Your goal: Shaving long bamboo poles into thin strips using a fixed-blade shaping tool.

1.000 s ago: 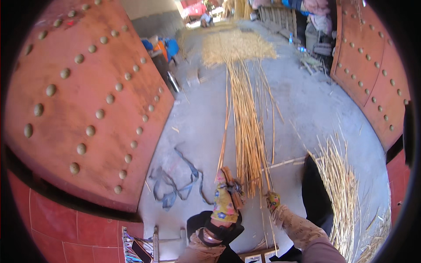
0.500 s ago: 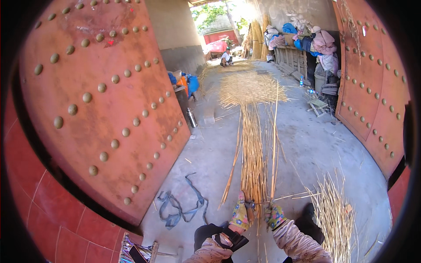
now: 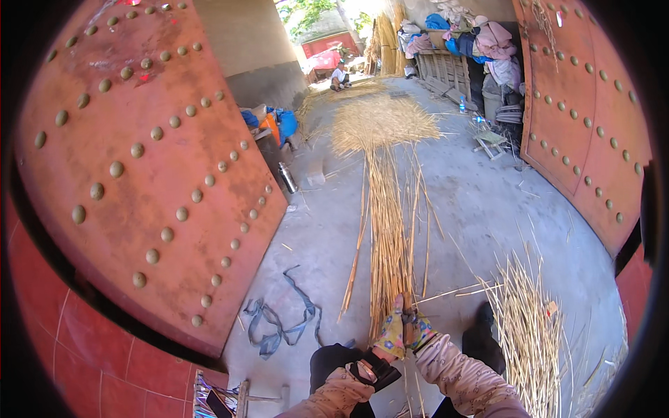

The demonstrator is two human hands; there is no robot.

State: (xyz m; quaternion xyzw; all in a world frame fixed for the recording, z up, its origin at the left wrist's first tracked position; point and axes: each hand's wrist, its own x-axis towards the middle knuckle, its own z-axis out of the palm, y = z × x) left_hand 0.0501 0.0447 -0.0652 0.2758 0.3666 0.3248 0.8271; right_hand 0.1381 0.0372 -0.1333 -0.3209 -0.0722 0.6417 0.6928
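A long bundle of dry straw-coloured reed stalks (image 3: 391, 237) lies on the floor straight ahead, its near end at my hands. My left hand (image 3: 390, 334), in a flowered work glove, is closed beside that near end. What it grips is too small to name. Right next to it, almost touching, my right hand (image 3: 421, 330) is closed in a matching glove. A narrow brownish piece (image 3: 409, 330) shows between the two hands; its kind is unclear. A few thin stalks (image 3: 419, 389) run below my hands, between my legs.
A pile of shorter stalks (image 3: 528, 327) lies by my right foot, a grey cloth strip (image 3: 284, 327) to the left. Farther off are a woven reed mat (image 3: 383, 124), a steel flask (image 3: 287, 178), a low stool (image 3: 490, 142) and a crouching person (image 3: 340, 76). Studded red doors (image 3: 153, 181) flank the floor.
My right hand has moved left against my left hand. The long stalk standing up beside the right hand has gone from that place. The view has shifted slightly.
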